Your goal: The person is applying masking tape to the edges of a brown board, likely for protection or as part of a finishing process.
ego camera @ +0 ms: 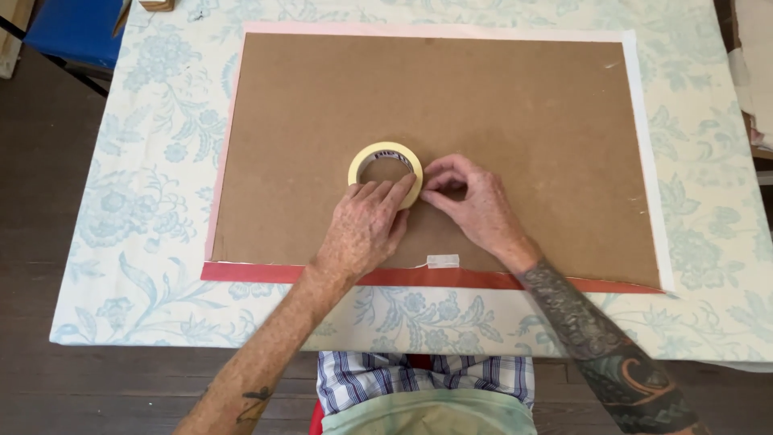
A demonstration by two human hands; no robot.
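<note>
Presently, one surface (145,242) under a pale blue flowered cloth, carrying a large brown board (483,121) laid flat over its middle. Red strip (266,273) showing along the board's near edge; pink along its left edge and white along its far and right edges, apparently a sheet beneath. One roll of cream tape (385,155) lying flat on the board, just left of centre. Left hand (362,229): fingers spread, resting over the roll's near rim to steady it. Right hand (475,205): fingers pinched together at the roll's right side, seemingly picking at the tape's free end; whether any is lifted cannot be told. One small pale tape piece (443,261) stuck near the board's near edge. Progress, as judged: early; one short piece down, edges otherwise untaped, roll not yet drawn out.
</note>
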